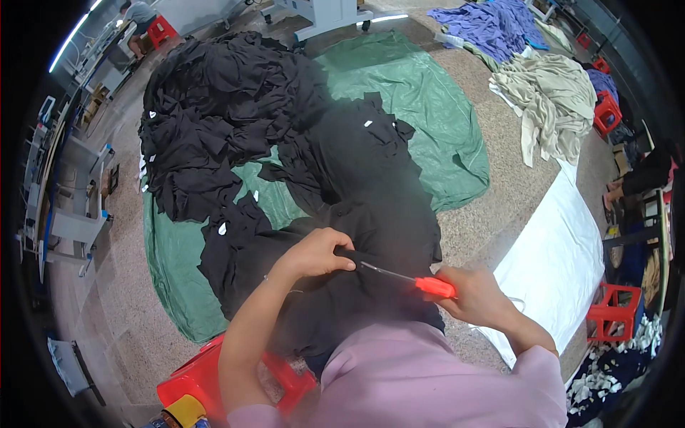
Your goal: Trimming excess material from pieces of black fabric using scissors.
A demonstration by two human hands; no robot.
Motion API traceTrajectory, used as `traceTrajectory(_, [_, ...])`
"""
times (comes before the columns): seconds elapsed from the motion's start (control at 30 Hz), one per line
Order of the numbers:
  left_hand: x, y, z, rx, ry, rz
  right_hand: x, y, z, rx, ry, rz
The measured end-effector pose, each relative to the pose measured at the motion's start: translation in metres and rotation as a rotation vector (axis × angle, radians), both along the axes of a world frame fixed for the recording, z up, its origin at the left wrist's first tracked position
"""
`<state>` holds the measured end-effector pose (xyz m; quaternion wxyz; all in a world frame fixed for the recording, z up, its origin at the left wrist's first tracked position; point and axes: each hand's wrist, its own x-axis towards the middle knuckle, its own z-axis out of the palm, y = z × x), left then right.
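Head view: illegible white labels (222, 228) on black garments (342, 160).

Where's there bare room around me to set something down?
Bare speckled floor runs between the green sheet and the white sheet; another patch lies left of the green sheet. It's crowded ahead and around your left hand with black cloth.

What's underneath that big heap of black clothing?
A green sheet shows beside the black heap and through a gap in it, with speckled floor beyond. Whatever else the heap covers can't be seen.
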<state>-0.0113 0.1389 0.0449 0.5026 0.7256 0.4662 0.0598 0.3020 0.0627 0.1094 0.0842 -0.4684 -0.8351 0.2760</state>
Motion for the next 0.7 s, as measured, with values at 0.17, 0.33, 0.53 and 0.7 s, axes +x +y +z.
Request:
traceTrajectory(0.17, [0.005, -0.006, -0.018, -0.135, -0.037, 0.141, 0.004, -0.009, 0.006, -0.132, -0.13, -0.079])
traceTrajectory(0.33, [0.008, -0.015, -0.03, -0.287, -0.135, 0.259, 0.006, -0.012, -0.004, -0.088, -0.087, -0.05])
traceTrajectory(0.53, [0.013, -0.017, -0.016, -0.494, -0.192, 0.426, 0.003, -0.01, -0.008, -0.032, -0.069, -0.008])
traceTrajectory(0.7, [0.015, -0.023, -0.019, -0.459, -0.189, 0.493, 0.004, -0.011, -0.01, -0.036, -0.085, -0.001])
